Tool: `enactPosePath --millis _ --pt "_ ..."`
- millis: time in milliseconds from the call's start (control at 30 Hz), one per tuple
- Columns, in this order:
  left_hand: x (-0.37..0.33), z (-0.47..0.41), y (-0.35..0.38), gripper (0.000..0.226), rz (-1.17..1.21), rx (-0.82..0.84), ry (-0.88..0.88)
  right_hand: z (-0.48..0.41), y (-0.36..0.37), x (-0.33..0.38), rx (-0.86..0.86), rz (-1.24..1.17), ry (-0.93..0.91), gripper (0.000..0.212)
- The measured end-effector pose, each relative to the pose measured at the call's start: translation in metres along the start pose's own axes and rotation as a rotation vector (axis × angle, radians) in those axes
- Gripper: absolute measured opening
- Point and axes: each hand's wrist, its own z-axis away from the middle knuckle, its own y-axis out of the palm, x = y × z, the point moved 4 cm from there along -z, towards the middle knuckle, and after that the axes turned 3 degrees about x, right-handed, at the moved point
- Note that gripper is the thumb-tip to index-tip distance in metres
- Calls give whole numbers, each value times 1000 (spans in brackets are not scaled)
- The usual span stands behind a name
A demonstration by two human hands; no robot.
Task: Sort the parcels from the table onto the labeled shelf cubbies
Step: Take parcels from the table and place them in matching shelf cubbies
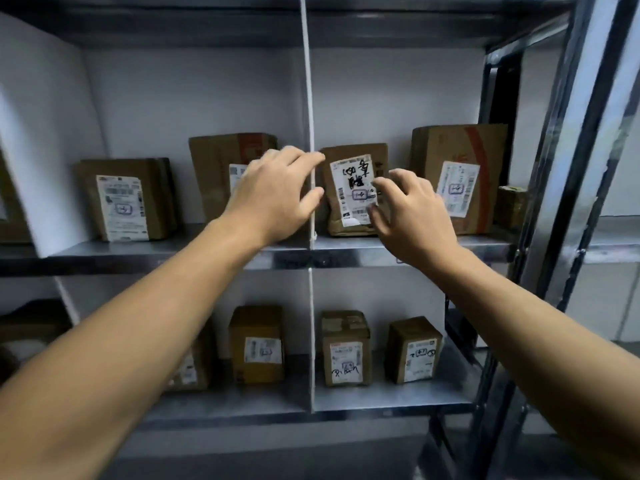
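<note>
L hand (273,199), R hand (412,216) bare; L forearm (138,341), R forearm (536,323) bare to frame edge.

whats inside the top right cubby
Three brown parcels: a handwritten-label parcel, a taller red-striped box, and a small box at the far right. The right grip covers the first one's lower right corner and the striped box's lower left.
</note>
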Motion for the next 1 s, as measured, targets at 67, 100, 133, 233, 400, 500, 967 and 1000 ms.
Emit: enactPosePath --millis 67,100,133,233,400,500,967,1000 --pt "23 42 -14 50 -44 10 -45 16 7 41 24 -8 -41 45" --pt "37 64 -20 51 -66 30 -76 24 13 64 41 -18 -65 45" --pt "52 88 -25 51 -87 55 -110 33 20 87 63 -30 -88 45" --pt "97 165 -38 52 -141 147 -214 63 50 162 163 -81 -159 47" --pt "158 295 -60 52 -245 322 -383 112 101 284 337 -130 -274 47" --pt "185 364 -75 52 -290 432 -508 139 125 354 421 -203 -344 41" --pt "316 569 -142 52 -418 590 -862 204 222 602 672 -358 -578 41" --pt "331 576 -145 52 -434 598 -868 201 229 618 674 -368 -586 41"
